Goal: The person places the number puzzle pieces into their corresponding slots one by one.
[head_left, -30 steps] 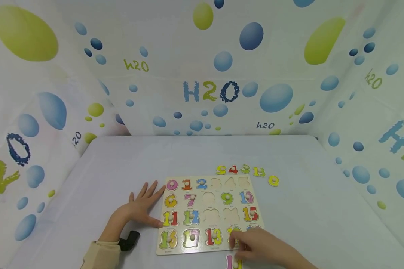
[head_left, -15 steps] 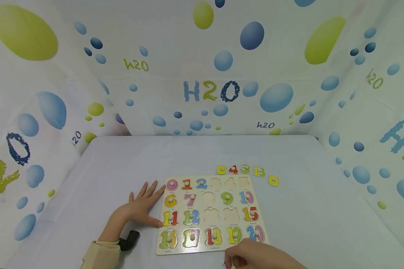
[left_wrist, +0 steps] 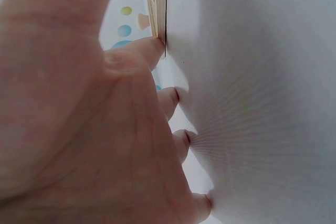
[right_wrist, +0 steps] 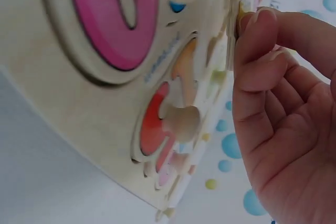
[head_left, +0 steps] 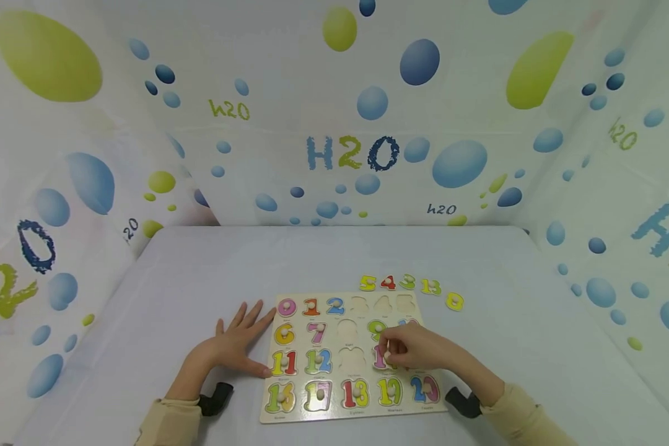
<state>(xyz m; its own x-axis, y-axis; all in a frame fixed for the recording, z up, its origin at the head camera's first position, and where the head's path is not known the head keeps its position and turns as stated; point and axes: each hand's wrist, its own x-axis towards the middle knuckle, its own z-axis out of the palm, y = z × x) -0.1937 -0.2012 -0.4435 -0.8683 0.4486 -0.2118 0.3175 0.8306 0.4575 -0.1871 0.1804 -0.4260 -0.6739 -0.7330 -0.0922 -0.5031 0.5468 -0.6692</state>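
Note:
On the table lies a wooden number puzzle board [head_left: 301, 415] with knobbed, coloured numbers in most of its recesses. My right hand [head_left: 418, 347] pinches the knob of a pink-and-yellow 14 puzzle piece [head_left: 378, 359] between thumb and fingertips. In the head view that piece overlaps the third-row recess left of the 15. The right wrist view shows its edge [right_wrist: 231, 30] tilted close over the board. My left hand [head_left: 234, 347] rests spread at the board's left edge, with index fingertip and thumb right at the rim. Part of the 10 and the 15 are hidden behind my right hand.
Loose number pieces lie behind the board: a yellow 5 [head_left: 368, 283], a red 4 [head_left: 388, 283], a green 3 [head_left: 407, 282], a 13 [head_left: 431, 287] and a yellow 8 [head_left: 454, 301]. A patterned cloth [head_left: 279, 155] surrounds the white table [head_left: 228, 260].
My right hand has picked up the 14 piece from in front of the board and carried it up onto the third row. My left hand stays in place.

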